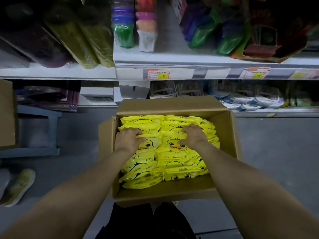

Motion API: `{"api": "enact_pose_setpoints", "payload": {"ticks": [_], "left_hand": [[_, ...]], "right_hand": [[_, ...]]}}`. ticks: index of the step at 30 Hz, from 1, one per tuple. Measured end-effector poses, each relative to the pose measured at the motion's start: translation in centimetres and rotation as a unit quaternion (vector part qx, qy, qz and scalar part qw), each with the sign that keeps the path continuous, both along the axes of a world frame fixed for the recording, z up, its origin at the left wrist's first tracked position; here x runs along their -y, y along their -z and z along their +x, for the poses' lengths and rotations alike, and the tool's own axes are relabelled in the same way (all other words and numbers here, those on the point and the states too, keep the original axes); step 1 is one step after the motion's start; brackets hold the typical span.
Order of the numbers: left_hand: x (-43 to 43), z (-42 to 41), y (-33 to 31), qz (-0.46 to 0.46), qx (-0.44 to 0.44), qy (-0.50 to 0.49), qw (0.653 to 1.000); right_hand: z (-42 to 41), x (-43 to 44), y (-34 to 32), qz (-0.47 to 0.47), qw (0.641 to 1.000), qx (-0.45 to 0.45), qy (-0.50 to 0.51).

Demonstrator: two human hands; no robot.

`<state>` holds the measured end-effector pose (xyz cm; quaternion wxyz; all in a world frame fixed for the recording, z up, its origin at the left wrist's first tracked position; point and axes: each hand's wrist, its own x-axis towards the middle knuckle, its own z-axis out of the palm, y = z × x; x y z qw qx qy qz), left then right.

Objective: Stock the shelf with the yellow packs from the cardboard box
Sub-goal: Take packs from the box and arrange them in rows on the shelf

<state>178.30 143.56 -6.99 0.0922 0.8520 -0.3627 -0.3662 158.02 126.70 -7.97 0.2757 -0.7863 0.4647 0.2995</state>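
Note:
An open cardboard box [227, 135] stands on the floor in front of me, filled with several yellow packs [174, 163] printed with a duck. My left hand [126, 139] lies on the packs at the box's left side, fingers curled over the edge of one pack, thumb on its face. My right hand [194, 136] rests on the packs to the right, fingers curled into the stack, thumb on a duck-print pack. The shelf [172, 73] runs behind the box, with a lower tier [259, 109] level with the box's top.
The upper shelf holds coloured rolls [82, 42], stacked cups [123, 23] and green bags [205, 33]. Price tags [158, 73] line its edge. The lower tier holds wipe packs [255, 102]. Another carton [6, 114] and a blue stool [39, 131] stand left; a shoe [19, 185] lies nearby.

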Motion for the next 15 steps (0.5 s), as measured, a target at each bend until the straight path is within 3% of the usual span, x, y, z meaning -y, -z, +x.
{"api": "enact_pose_setpoints", "payload": {"ticks": [3, 8, 12, 15], "left_hand": [[0.0, 0.5, 0.0, 0.024, -0.034, -0.009, 0.999], [0.4, 0.3, -2.9, -0.017, -0.122, -0.066, 0.99], [0.8, -0.7, -6.7, -0.053, -0.109, -0.04, 0.992], [1.2, -1.8, -10.1, -0.069, -0.103, -0.06, 0.991]], "right_hand": [[-1.3, -0.2, -0.5, 0.059, 0.997, 0.034, 0.045], [-4.2, -0.3, -3.4, 0.105, 0.976, 0.109, 0.154], [-5.9, -0.3, -6.8, 0.135, 0.944, 0.166, 0.252], [-6.4, -0.2, -10.1, 0.144, 0.938, 0.195, 0.246]]}}
